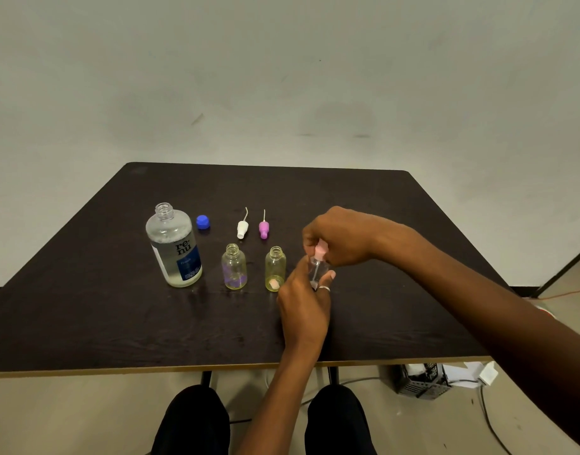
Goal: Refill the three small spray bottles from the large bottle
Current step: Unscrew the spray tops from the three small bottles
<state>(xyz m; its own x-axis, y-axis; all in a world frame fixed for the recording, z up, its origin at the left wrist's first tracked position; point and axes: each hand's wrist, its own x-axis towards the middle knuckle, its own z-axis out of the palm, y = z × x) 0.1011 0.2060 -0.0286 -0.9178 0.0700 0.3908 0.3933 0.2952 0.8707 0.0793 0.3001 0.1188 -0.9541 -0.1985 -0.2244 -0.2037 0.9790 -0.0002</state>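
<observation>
Between both hands, clear spray bottle (318,270), pink sprayer (320,251) pinched

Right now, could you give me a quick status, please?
Left hand steadies third spray bottle; right hand on its pink sprayer. Large bottle uncapped. Nothing obstructing.

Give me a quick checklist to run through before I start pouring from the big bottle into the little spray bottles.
1. Large bottle uncapped, blue cap set beside it: ok.
2. Two small bottles open, the purple-tinted bottle and the yellow-tinted bottle: ok.
3. Their spray heads parked clear, white spray head and magenta spray head: ok.
4. Third small bottle open: not ok, the pink spray head is on it, under the right hand.
5. Hands free to lift the large bottle: not ok, the left hand holds the third bottle.
6. Large bottle holds liquid: ok.
</observation>
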